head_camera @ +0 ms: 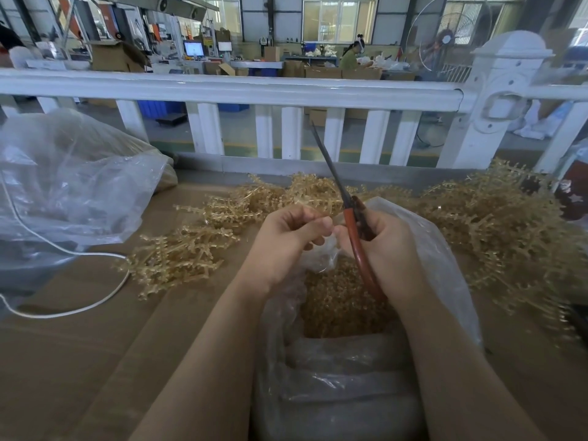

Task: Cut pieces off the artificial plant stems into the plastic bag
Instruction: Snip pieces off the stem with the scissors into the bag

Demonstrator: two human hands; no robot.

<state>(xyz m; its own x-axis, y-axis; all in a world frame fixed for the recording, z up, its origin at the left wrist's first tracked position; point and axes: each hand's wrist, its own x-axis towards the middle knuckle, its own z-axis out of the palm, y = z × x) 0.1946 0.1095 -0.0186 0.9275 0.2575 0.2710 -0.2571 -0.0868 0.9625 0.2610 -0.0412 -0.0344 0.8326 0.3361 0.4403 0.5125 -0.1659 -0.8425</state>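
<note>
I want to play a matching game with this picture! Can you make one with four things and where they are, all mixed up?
Things:
1. scissors
2. cut pieces
3. white cord
4. uncut stems

Places:
A. lying looped on the table, left side
B. heaped on the table, right side
C. held in the right hand, blades pointing up
D. inside the open plastic bag

Pairs: 1-C, 2-D, 3-A, 4-B
</note>
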